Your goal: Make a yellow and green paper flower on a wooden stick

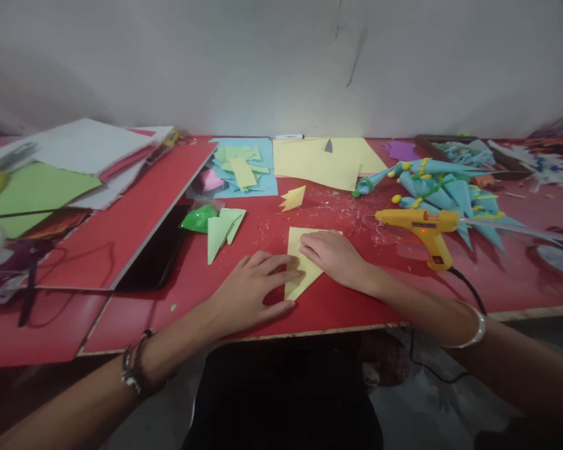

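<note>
While the left hand (253,284) spreads loosely over yellow paper (311,270) at the tabletop's (328,309) near side, the right hand (335,256) curls atop it, grip unclear — likely folding, next move calls for aligned edges.

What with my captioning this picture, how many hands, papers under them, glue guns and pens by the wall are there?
Hands: 2 (left hand, right hand)
Paper under them: 1
Glue gun: 1
Pen: 1
Total: 5
</note>
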Demonstrator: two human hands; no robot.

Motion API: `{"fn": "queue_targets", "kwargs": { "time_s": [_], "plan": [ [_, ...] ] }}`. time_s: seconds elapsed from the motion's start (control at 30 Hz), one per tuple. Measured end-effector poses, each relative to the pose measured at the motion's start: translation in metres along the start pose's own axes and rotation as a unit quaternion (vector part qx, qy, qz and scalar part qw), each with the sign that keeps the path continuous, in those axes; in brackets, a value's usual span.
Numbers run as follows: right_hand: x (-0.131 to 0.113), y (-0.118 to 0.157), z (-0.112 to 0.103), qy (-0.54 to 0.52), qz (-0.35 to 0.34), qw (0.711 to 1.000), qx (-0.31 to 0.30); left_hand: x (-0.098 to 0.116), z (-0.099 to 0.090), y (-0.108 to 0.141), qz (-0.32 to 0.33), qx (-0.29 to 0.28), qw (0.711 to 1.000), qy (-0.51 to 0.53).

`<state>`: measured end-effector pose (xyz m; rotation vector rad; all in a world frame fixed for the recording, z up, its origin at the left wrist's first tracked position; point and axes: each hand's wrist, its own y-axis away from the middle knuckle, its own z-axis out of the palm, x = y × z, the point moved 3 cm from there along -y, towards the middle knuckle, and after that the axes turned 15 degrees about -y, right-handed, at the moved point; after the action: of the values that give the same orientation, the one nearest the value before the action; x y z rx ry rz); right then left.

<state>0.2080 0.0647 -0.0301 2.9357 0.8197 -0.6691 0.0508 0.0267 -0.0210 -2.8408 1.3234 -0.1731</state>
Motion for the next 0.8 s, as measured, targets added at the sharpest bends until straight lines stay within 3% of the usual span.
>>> {"fn": "queue_targets", "kwargs": {
  "time_s": [0.27,0.8],
  "plan": [
    [0.000,0.000,0.000,0.008,-0.006,1.000,0.004,0.003,0.002,0.005,0.007,-0.015,0.999,-0.032],
    [0.002,-0.001,0.002,0.015,-0.008,1.000,0.006,0.004,-0.002,0.025,0.095,-0.019,0.992,-0.081]
  ]
}}
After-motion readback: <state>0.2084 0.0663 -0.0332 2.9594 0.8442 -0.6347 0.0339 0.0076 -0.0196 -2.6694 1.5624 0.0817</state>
